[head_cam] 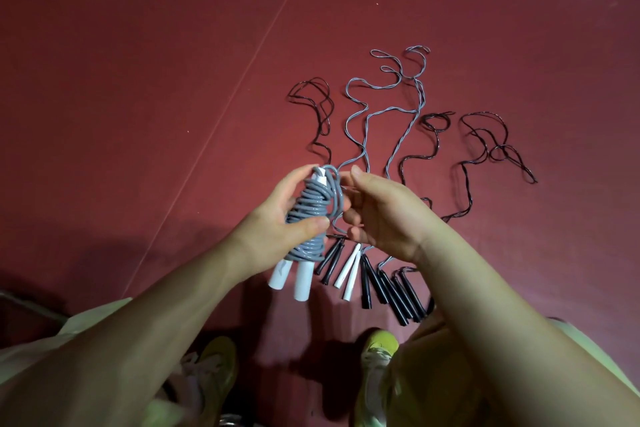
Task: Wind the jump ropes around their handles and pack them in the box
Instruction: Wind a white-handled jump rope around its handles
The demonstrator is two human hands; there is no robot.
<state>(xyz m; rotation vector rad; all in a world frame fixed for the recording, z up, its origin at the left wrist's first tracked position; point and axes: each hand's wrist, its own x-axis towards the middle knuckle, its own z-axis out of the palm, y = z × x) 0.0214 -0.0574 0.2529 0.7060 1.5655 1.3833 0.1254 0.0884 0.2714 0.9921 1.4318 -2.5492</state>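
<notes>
Grey rope (309, 210) coils tightly around smooth white handles (292, 276).

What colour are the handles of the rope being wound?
White handles, grey cord; head view.

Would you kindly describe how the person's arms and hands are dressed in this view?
Both forearms are bare: the left hand and right hand wear no gloves, rings or watch that I can see. Pale cream short sleeves begin near the elbows, at the picture's lower edges.
</notes>
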